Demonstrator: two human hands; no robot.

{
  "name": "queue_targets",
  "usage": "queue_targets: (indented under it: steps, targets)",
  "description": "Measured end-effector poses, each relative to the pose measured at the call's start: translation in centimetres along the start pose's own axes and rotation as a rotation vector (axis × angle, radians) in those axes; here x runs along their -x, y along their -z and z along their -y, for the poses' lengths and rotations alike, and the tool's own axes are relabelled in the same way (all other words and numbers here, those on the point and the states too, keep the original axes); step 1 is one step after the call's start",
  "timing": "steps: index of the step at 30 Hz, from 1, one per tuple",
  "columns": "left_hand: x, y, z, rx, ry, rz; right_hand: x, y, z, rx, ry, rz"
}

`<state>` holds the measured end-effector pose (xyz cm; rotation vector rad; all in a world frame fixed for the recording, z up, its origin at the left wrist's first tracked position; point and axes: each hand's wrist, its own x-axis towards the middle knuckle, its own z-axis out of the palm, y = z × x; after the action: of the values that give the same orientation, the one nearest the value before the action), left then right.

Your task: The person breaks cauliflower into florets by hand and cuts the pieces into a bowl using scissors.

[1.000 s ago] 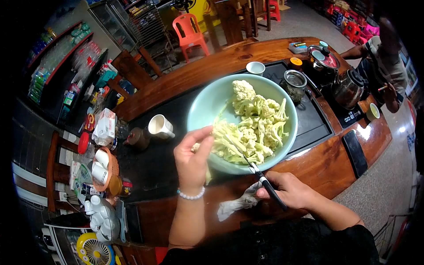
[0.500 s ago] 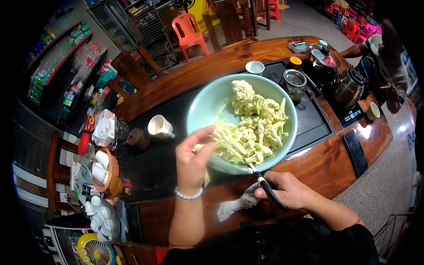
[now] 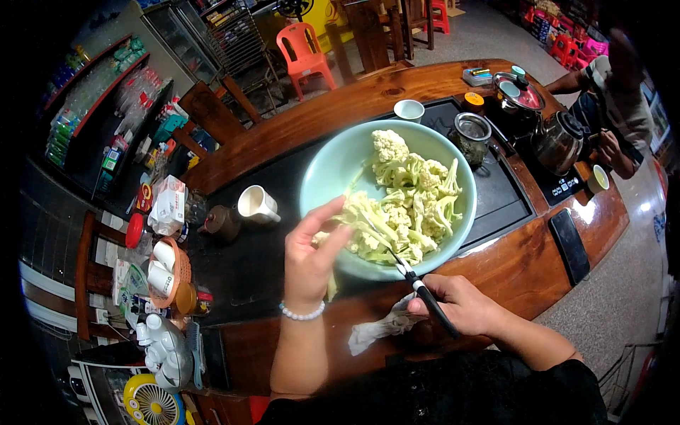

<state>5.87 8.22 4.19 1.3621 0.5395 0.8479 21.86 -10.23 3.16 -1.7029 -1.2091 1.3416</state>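
A large pale green bowl (image 3: 329,159) holds many cauliflower florets (image 3: 418,184). Over its left front rim my left hand (image 3: 312,248), with a bead bracelet at the wrist, pinches a cauliflower piece (image 3: 360,216) by its stems. My right hand (image 3: 457,304) is wrapped round the black handle of a knife or pair of scissors (image 3: 416,283); which of the two I cannot tell. Its metal blade reaches over the front rim and touches or nearly touches the held piece. A crumpled white cloth or tissue (image 3: 379,331) lies below the bowl, left of my right hand.
A white mug (image 3: 258,204) and a brown teapot (image 3: 221,223) stand left of the bowl. Behind it is a small cup (image 3: 409,110). To the right are a glass jar (image 3: 473,134), a kettle (image 3: 558,145) and a phone (image 3: 569,246). Another person (image 3: 616,106) is at the far right.
My left hand has shifted slightly right, still with the cauliflower piece. My right hand and its tool have barely moved. The other person's hand has moved a little to the left.
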Motion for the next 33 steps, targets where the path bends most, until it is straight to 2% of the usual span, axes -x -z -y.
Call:
queue_targets:
  steps: [6,21,24,27,30,33]
  targets:
    - [0.2,-0.5,-0.7,-0.019,0.027,0.021,0.0,0.2,-0.3,-0.029,-0.008,-0.011]
    - [0.2,1.5,-1.6,0.009,0.15,0.141,0.7,2.7,0.0,0.247,0.105,0.006]
    - [0.1,1.8,-1.6,0.028,0.14,0.165,0.6,2.9,-0.3,0.215,0.14,0.027]
    - [0.1,2.0,-1.6,0.017,0.155,0.185,0.5,2.2,-1.6,-0.033,0.138,0.002]
    - [0.0,2.0,-1.3,-0.02,0.15,0.203,0.3,2.5,-0.7,-0.318,0.027,0.071]
    - [-0.1,1.8,-0.9,-0.023,0.127,0.17,0.2,2.5,0.0,-0.305,0.006,0.048]
